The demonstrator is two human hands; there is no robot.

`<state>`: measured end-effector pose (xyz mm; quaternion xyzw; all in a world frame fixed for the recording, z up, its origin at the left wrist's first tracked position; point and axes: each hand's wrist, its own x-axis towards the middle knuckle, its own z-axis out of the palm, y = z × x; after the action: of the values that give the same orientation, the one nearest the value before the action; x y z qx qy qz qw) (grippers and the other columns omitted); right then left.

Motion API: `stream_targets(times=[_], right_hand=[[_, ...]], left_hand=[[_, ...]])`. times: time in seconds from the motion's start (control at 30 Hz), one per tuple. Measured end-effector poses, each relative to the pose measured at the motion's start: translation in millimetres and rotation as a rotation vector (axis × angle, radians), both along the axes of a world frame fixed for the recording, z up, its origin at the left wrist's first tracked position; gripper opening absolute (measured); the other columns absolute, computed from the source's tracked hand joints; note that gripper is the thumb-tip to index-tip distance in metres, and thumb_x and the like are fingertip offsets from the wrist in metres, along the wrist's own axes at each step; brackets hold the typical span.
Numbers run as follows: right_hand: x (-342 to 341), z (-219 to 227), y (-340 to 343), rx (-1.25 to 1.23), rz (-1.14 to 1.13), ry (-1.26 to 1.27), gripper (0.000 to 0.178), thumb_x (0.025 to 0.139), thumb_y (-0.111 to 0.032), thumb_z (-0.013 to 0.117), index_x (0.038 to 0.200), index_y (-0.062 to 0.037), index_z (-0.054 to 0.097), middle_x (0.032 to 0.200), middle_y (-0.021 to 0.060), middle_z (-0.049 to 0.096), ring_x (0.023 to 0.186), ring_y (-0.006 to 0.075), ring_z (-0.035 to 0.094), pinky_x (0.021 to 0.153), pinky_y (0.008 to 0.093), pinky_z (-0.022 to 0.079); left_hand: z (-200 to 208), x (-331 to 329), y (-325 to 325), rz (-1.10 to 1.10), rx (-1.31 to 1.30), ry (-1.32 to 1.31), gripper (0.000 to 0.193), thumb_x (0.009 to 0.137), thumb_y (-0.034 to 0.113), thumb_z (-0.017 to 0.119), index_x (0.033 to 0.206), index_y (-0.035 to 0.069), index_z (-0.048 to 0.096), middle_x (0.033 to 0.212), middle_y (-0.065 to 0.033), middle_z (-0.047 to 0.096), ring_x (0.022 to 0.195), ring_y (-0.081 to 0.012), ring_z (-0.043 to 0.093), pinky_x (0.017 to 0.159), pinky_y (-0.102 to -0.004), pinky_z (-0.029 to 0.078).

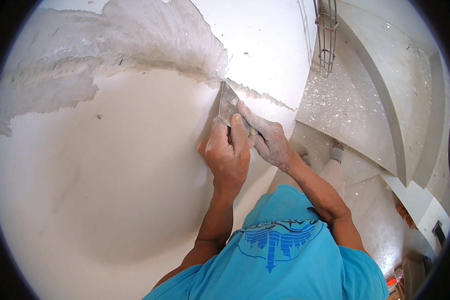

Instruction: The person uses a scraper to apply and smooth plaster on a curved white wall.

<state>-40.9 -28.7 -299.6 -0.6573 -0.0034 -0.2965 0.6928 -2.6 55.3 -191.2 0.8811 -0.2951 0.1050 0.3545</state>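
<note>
Both my hands grip one putty knife (228,102), a flat grey metal blade with a bit of yellow showing at its handle. My left hand (227,150) is closed on the blade's left side, its thumb pressed on the metal. From the right, my right hand (270,137) wraps round the handle, with a finger laid along the blade. The blade's tip touches a rough, chipped crack (260,94) running across the white wall (125,165). Left of the tip, a broad grey patch of filler (150,35) spreads over the wall. Pale dust coats my fingers.
Curved steps (350,95) strewn with white flakes rise on the right. A rebar cage (327,40) stands near the wall at the top. My feet (336,152) are on a lower step. Orange and brown objects (392,282) lie at the lower right.
</note>
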Motion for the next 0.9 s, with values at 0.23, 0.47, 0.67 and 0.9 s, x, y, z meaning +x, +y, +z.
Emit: stream_targets(times=[0.23, 0.47, 0.67, 0.9], right_hand=[[1.5, -0.2, -0.8, -0.01, 0.002, 0.029, 0.079, 0.08, 0.008, 0.055, 0.156, -0.0104, 0.045, 0.128, 0.0264, 0.066, 0.104, 0.0418, 0.069, 0.091, 0.0448, 0.056], [1.8, 1.7, -3.1, -0.001, 0.047, 0.065, 0.078, 0.081, 0.008, 0.052, 0.157, -0.0094, 0.045, 0.125, 0.0257, 0.067, 0.105, 0.04, 0.069, 0.093, 0.0444, 0.056], [12.8, 4.0, -10.9, 0.006, -0.042, 0.041, 0.076, 0.082, 0.008, 0.05, 0.156, -0.0064, 0.044, 0.135, 0.0238, 0.064, 0.116, 0.0392, 0.067, 0.1, 0.0419, 0.054], [0.2, -2.0, -9.4, 0.053, 0.055, 0.085, 0.074, 0.085, 0.004, 0.057, 0.156, -0.009, 0.044, 0.14, 0.0217, 0.062, 0.118, 0.0391, 0.066, 0.101, 0.0403, 0.054]], left_hand=[[0.5, -0.2, -6.1, -0.001, -0.038, 0.016, 0.029, 0.1, 0.004, 0.063, 0.073, -0.001, 0.053, 0.055, -0.0087, 0.057, 0.045, -0.0154, 0.062, 0.041, -0.0309, 0.044], [0.1, 2.0, -6.5, -0.009, -0.015, -0.027, 0.03, 0.101, 0.005, 0.062, 0.073, -0.001, 0.053, 0.056, -0.0104, 0.058, 0.045, -0.0178, 0.061, 0.041, -0.0325, 0.044], [-8.8, 13.6, -19.6, 0.037, 0.013, -0.118, 0.033, 0.1, 0.004, 0.062, 0.07, -0.001, 0.051, 0.054, -0.012, 0.054, 0.044, -0.0206, 0.053, 0.043, -0.0367, 0.04], [1.9, 2.3, -16.8, 0.009, 0.008, 0.015, 0.032, 0.099, 0.004, 0.064, 0.07, 0.0, 0.05, 0.054, -0.0099, 0.054, 0.043, -0.0185, 0.052, 0.043, -0.0364, 0.039]])
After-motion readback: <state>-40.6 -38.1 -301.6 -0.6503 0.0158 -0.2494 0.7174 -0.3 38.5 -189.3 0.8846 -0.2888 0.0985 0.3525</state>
